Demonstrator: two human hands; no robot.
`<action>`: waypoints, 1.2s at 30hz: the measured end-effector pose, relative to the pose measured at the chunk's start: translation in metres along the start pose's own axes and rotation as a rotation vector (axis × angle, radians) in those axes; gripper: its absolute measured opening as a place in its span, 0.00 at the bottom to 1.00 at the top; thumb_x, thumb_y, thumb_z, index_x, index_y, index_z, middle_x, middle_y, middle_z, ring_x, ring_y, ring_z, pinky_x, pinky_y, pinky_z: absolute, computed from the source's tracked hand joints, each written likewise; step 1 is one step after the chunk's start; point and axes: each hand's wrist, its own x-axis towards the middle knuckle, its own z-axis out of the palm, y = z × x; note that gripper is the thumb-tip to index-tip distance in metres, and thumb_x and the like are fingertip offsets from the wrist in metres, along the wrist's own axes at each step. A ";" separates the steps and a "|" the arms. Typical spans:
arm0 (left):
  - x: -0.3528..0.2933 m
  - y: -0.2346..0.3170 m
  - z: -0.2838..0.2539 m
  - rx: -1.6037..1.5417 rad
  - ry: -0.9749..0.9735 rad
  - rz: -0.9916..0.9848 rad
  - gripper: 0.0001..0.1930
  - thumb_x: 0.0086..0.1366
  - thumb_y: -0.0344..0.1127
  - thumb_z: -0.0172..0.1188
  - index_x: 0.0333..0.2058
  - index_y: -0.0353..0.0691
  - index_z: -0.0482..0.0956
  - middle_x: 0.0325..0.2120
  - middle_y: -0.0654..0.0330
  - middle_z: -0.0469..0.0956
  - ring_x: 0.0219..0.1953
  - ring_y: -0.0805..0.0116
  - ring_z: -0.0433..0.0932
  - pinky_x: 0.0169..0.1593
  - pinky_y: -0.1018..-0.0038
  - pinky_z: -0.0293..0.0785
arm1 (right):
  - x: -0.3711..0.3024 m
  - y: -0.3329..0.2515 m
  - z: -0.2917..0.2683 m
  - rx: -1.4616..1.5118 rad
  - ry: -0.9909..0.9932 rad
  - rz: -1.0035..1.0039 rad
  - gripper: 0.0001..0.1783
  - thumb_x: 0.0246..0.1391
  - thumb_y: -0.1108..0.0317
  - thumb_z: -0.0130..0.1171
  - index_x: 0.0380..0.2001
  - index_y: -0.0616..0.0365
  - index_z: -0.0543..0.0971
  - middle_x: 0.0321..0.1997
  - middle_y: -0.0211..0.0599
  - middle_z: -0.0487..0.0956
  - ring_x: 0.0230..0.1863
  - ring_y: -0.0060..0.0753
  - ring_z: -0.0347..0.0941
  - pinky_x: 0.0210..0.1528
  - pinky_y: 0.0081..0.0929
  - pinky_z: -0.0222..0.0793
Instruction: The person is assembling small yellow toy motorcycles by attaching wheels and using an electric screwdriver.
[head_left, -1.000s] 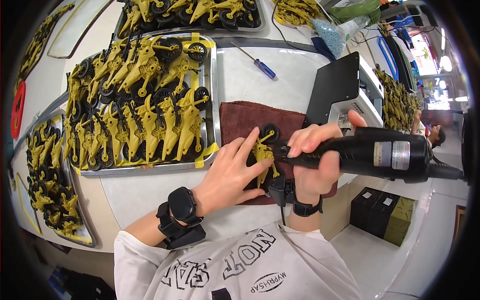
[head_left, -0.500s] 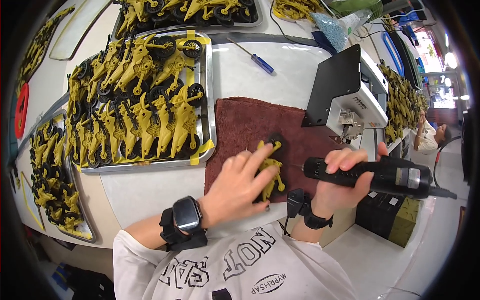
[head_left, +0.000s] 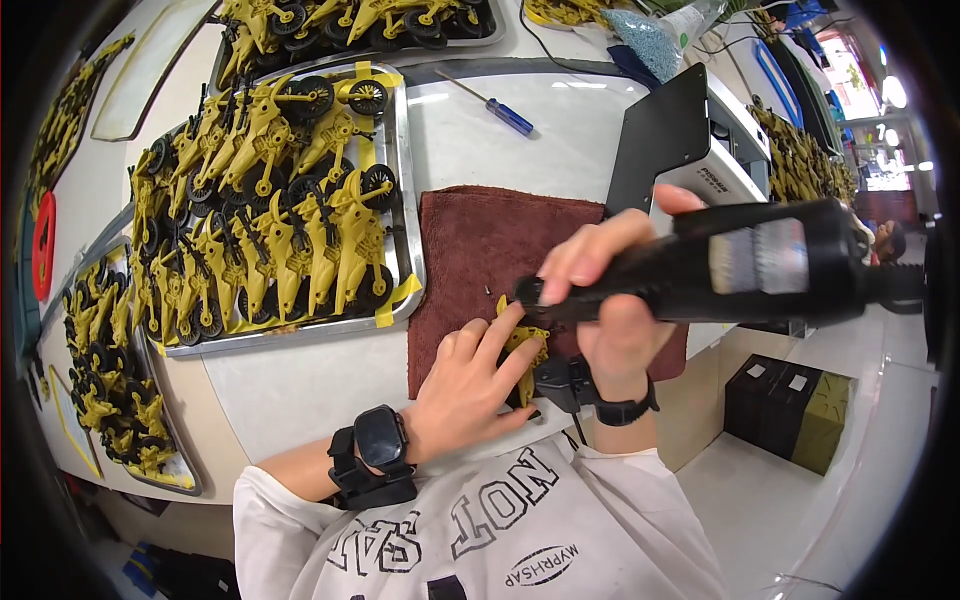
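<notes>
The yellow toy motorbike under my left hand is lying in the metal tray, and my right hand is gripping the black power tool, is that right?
Not quite: the yellow toy motorbike under your left hand lies on the reddish-brown cloth, not in the metal tray, as the head view shows. Your right hand is indeed gripping the black power tool.

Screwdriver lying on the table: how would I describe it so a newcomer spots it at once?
Right of the tray of yellow toys nearest the left hand is white tabletop, beyond the maroon cloth. The screwdriver lies there, thin shaft toward the tray; its blue handle sets it apart from the black power tool in the right hand.
</notes>
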 end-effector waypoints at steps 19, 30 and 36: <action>0.004 -0.001 -0.018 -0.016 0.138 -0.001 0.37 0.38 0.44 0.71 0.51 0.45 0.70 0.58 0.50 0.59 0.49 0.50 0.61 0.50 0.58 0.61 | 0.002 -0.046 -0.006 0.248 -0.121 -0.283 0.38 0.56 0.59 0.58 0.62 0.52 0.48 0.30 0.41 0.70 0.23 0.38 0.71 0.32 0.36 0.68; 0.003 -0.015 -0.013 -0.020 0.094 -0.067 0.49 0.36 0.44 0.74 0.58 0.38 0.59 0.63 0.50 0.54 0.54 0.51 0.60 0.56 0.59 0.53 | -0.028 -0.037 -0.010 0.322 0.062 0.048 0.36 0.53 0.61 0.60 0.60 0.51 0.53 0.27 0.40 0.71 0.23 0.39 0.71 0.32 0.38 0.66; 0.002 -0.017 -0.012 -0.090 0.116 -0.089 0.56 0.34 0.42 0.76 0.62 0.36 0.52 0.63 0.52 0.54 0.54 0.53 0.61 0.57 0.62 0.53 | -0.018 -0.021 -0.005 0.255 0.103 0.057 0.35 0.54 0.62 0.58 0.59 0.53 0.52 0.27 0.39 0.71 0.23 0.40 0.71 0.32 0.39 0.68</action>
